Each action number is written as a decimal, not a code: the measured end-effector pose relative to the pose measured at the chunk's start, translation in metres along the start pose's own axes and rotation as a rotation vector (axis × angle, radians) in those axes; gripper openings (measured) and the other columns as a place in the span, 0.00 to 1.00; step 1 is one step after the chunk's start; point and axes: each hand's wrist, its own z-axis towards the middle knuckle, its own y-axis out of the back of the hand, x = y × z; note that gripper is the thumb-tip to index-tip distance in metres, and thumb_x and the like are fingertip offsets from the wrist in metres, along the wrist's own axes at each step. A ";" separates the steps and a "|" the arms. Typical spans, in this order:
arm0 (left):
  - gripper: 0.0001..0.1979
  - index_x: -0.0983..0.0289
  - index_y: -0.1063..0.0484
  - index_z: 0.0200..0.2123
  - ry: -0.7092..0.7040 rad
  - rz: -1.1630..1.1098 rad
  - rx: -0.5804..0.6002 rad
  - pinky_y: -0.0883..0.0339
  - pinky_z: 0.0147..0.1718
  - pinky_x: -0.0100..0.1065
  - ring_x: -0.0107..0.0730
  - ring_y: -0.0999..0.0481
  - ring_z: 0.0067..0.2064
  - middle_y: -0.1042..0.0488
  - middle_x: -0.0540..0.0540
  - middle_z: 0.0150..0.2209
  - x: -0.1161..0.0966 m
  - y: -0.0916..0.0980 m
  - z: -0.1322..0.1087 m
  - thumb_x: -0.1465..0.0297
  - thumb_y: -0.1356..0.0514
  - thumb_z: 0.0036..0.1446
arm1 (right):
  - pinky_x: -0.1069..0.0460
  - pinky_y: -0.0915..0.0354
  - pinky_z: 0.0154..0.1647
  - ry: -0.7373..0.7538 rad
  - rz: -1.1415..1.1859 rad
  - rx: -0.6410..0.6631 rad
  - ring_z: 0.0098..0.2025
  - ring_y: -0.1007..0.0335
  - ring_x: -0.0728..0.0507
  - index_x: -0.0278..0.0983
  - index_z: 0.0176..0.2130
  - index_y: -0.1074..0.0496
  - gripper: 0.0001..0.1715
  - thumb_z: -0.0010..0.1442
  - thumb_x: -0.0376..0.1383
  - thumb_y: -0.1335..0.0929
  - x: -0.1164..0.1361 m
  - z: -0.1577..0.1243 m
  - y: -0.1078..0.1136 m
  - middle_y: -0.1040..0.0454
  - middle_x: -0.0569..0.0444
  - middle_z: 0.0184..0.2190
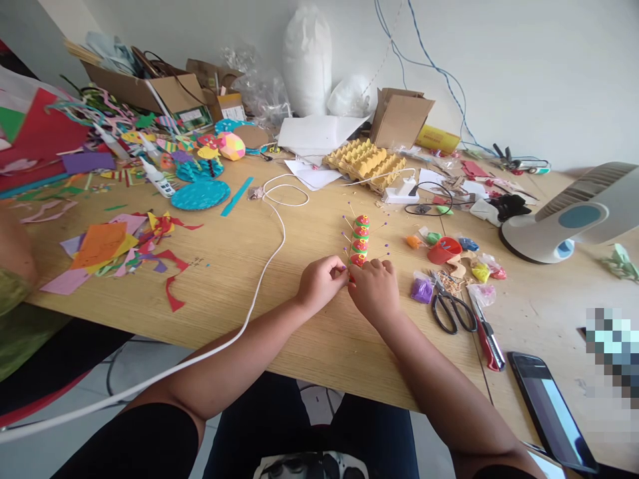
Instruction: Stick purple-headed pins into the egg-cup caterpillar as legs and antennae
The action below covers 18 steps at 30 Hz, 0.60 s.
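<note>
Head view. A red and green segmented figure (360, 241) lies on the wooden surface (224, 279), in line with the wearer, with purple-tipped sticks (382, 227) along both sides of it. The left hand (324, 279) is at its near end, thumb and forefinger pinched on a small purple-tipped piece (343, 268). The right hand (375, 286) lies over the same end with fingers curled; its grip cannot be told, as the knuckles cover the fingertips. Both hands hide the figure's last segment.

Obstruction: a white cable (284, 233) loops over the surface on the left and passes in front of the left forearm.

Right of the right hand: a purple packet (422, 289), scissors (448, 296), a red cutter (486, 339), a red tub (444, 250) among small coloured packets; further off, a phone (549, 406) and a white fan (574, 219).

Left: paper scraps (102, 243), a blue disc (200, 193), a glue bottle (158, 181). Another person's arm (14, 253) shows at the edge.

Beyond the figure: a power strip (399, 195), a yellow egg tray (364, 163), and a white sack (308, 63) against the wall.
</note>
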 end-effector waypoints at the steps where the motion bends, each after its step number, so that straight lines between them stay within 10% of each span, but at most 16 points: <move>1: 0.07 0.62 0.31 0.26 -0.001 0.001 -0.002 0.48 0.26 0.29 0.24 0.40 0.24 0.35 0.45 0.21 0.000 0.000 0.000 0.68 0.38 0.55 | 0.44 0.50 0.48 0.000 -0.001 0.000 0.45 0.31 0.37 0.39 0.39 0.26 0.07 0.64 0.35 0.35 0.000 0.000 0.000 0.22 0.47 0.37; 18: 0.07 0.62 0.31 0.26 -0.024 -0.001 -0.002 0.48 0.26 0.29 0.24 0.40 0.24 0.37 0.45 0.21 0.001 -0.001 -0.001 0.68 0.38 0.56 | 0.44 0.50 0.48 0.004 -0.006 0.005 0.45 0.31 0.37 0.39 0.39 0.25 0.10 0.66 0.34 0.36 0.000 0.001 -0.002 0.22 0.46 0.37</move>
